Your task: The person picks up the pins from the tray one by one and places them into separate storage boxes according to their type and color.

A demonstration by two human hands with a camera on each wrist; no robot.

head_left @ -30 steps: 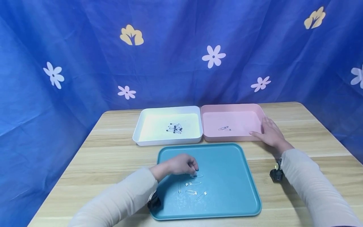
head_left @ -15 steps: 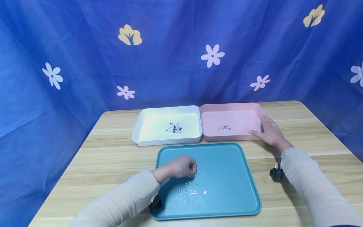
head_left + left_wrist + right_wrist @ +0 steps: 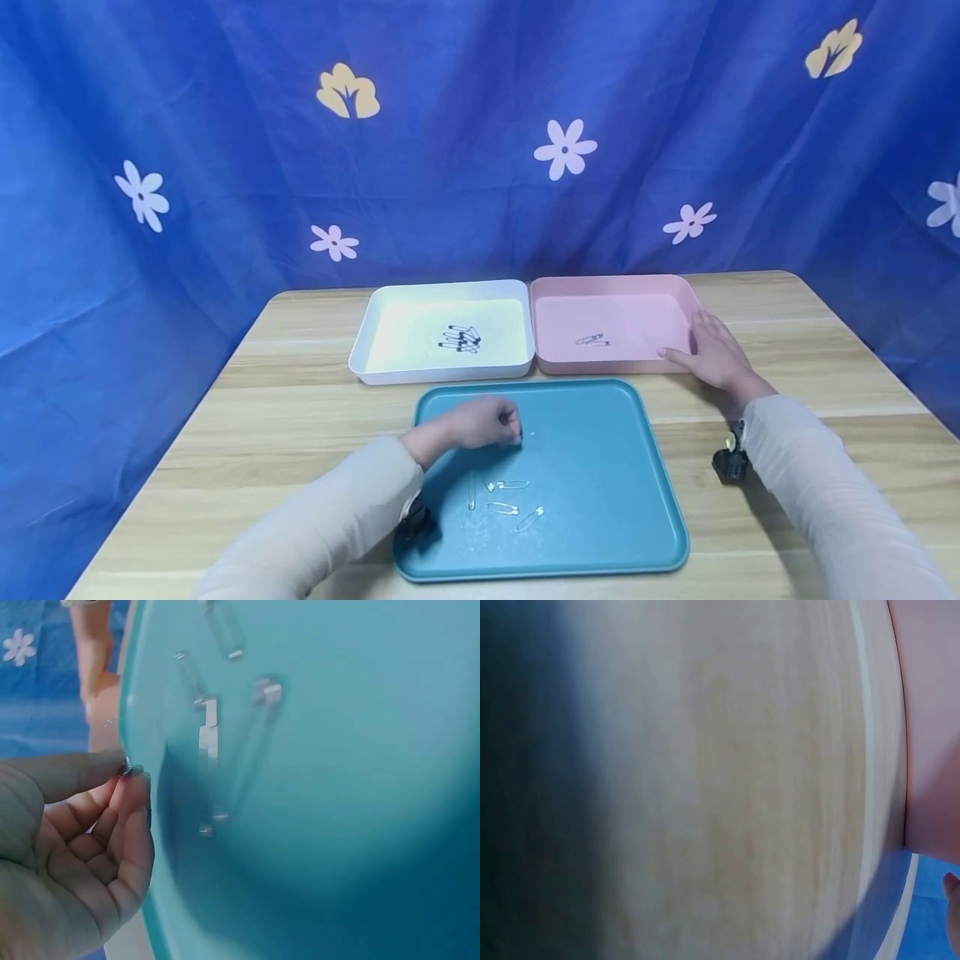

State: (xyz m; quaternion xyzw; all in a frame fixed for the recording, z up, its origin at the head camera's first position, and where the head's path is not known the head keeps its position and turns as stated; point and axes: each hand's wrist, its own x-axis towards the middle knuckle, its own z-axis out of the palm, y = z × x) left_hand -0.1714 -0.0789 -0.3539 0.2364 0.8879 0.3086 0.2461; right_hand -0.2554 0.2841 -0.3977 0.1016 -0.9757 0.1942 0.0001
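Observation:
My left hand [image 3: 483, 422] is over the left half of a teal tray [image 3: 607, 467], thumb and fingertip pinching a small metal safety pin [image 3: 127, 769]. Most of that pin is hidden by the fingers. Below the hand, several silver safety pins [image 3: 513, 484] lie scattered on the tray. At the back right, my right hand [image 3: 716, 354] rests on the near right corner of a pink tray [image 3: 637, 312], its thumb over the front rim and its fingers along the side. A few safety pins [image 3: 592, 340] lie inside the pink tray.
A white tray [image 3: 397, 333] stands against the pink tray's left side, with a small heap of dark-headed safety pins [image 3: 461, 338] in it. All three trays stand on a wooden table [image 3: 285, 400]. A blue flowered curtain [image 3: 450, 208] hangs behind.
My left hand has picked up a safety pin from the teal tray and moved a little away from me with it. My right hand has stayed on the pink tray.

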